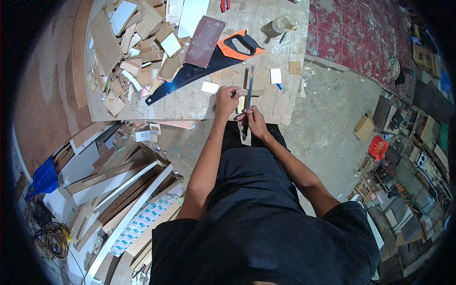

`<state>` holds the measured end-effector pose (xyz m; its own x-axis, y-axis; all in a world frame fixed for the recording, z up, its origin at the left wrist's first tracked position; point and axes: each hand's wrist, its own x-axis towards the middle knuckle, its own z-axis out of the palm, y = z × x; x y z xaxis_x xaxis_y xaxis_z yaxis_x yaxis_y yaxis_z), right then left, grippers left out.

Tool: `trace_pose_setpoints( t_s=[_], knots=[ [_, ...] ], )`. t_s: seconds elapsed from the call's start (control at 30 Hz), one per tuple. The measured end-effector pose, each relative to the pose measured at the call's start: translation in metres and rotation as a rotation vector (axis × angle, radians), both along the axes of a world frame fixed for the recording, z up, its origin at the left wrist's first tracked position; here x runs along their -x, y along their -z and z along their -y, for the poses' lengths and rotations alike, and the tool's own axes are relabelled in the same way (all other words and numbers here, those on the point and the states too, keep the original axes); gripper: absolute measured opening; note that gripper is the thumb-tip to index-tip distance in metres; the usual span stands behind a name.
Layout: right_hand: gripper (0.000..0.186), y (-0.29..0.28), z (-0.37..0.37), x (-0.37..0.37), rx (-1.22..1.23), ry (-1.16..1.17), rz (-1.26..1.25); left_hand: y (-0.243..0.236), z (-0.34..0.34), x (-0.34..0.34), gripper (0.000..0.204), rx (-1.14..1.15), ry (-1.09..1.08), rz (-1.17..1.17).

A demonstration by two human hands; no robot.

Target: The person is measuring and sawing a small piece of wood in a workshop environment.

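Observation:
My left hand (227,99) is closed at the near edge of the wooden worktable (190,102), its fingers pinching a short light wood strip (243,92) that points right. My right hand (256,121) grips a long, thin metal strip (251,85) near its lower end. This strip stretches away from me and crosses the wood strip; whether it is a blade or a rule is too small to tell. A narrow dark band runs beside its far part. Beyond my hands lies a handsaw (190,75) with an orange and black handle, next to a dark reddish board (204,41).
Wood offcuts (135,64) are heaped at the table's left. A clear container (283,24) stands at the far right, and white pieces (276,76) lie nearer. Long boards (128,204) lean below left. Clutter with a red plastic item (377,147) fills the right side.

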<state>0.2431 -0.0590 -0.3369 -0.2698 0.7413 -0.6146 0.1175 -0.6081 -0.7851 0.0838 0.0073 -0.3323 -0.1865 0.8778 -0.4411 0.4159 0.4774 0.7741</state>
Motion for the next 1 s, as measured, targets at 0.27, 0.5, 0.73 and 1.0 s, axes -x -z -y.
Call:
trace_pose_setpoints(
  t_s=[0.27,0.5,0.73,1.0],
  knots=[
    [0.028,-0.006,0.001,0.005,-0.03,-0.017,0.113,0.012,0.004,0.005,0.022,-0.066,0.024,-0.03],
    [0.032,-0.01,0.009,-0.001,0.071,0.119,-0.168,0.011,0.004,0.003,0.022,-0.054,-0.007,0.022],
    [0.024,0.006,0.004,0.005,0.116,0.119,-0.158,0.002,0.002,0.0,0.025,-0.063,-0.034,0.04],
    [0.024,0.007,0.003,0.003,0.102,0.071,-0.156,-0.022,-0.003,-0.006,0.018,-0.358,0.285,-0.278]
  ],
)
